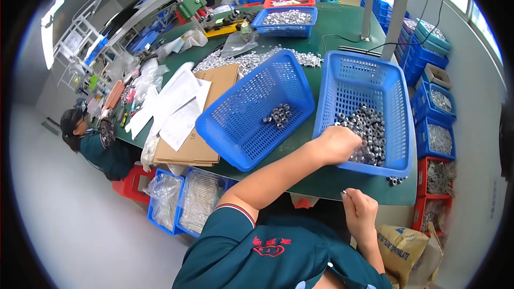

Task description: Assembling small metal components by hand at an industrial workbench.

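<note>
Metal parts (370,135): small, ring-like, shiny; heaped just ahead and to the right of the left grip, inside the near-right basket.
Left grip (338,144): over the near-left side of that heap; fingers bent downward, undersides hidden; cannot tell how far closed or whether a part is held.
Right grip (360,210): narrow; small bright piece (344,192) pinched at the fingertips; too small to identify.
Near-right basket (396,101): blue, perforated; beneath and ahead of the left grip.
Angled basket (230,120): blue, perforated; left of the left grip; small cluster (278,116) of similar parts inside.
Surface (393,195): green; under both baskets, ahead of the right grip.
Cardboard (199,147): well left of the left grip; papers (176,101) on top.
</note>
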`<state>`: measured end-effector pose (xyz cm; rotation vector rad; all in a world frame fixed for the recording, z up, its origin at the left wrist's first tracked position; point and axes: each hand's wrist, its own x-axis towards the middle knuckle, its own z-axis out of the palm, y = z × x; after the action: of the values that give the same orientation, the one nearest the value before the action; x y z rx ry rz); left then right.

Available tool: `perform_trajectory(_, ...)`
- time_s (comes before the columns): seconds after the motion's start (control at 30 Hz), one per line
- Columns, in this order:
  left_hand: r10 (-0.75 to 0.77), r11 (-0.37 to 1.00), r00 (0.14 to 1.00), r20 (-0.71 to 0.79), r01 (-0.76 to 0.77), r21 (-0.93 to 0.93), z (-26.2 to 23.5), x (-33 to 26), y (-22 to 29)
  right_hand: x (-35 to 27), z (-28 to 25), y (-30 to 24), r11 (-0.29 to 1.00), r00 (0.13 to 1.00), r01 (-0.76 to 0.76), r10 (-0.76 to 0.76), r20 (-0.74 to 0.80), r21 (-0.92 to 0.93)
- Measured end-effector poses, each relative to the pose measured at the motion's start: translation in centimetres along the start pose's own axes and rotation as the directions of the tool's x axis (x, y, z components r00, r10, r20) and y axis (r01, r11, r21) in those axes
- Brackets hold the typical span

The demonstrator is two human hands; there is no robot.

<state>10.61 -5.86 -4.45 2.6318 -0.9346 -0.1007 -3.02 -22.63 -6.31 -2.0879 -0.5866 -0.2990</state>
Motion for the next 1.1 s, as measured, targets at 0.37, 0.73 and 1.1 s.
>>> perform_trajectory(0.37, -0.763, 0.632, 0.456, -0.458, 0.674, -0.382, 1.6, -12.2, -11.8, -0.1, 1.3, 0.7, 0.991, 0.995, -0.075, 0.066, 0.081, 0.111)
perform_trajectory(0.73, -0.718, 0.688, 0.493, -0.491, 0.610, -0.393, 4.0, -11.7, -12.7, -0.2, 2.1, 0.5, 0.992, 0.992, -0.075, 0.065, 0.105, 0.099)
perform_trajectory(1.1, -0.528, 0.848, 0.654, -0.542, 0.365, -0.385, 3.9, -11.6, -12.8, 0.1, 2.6, 0.0, 0.989, 0.986, -0.108, 0.093, 0.135, 0.102)
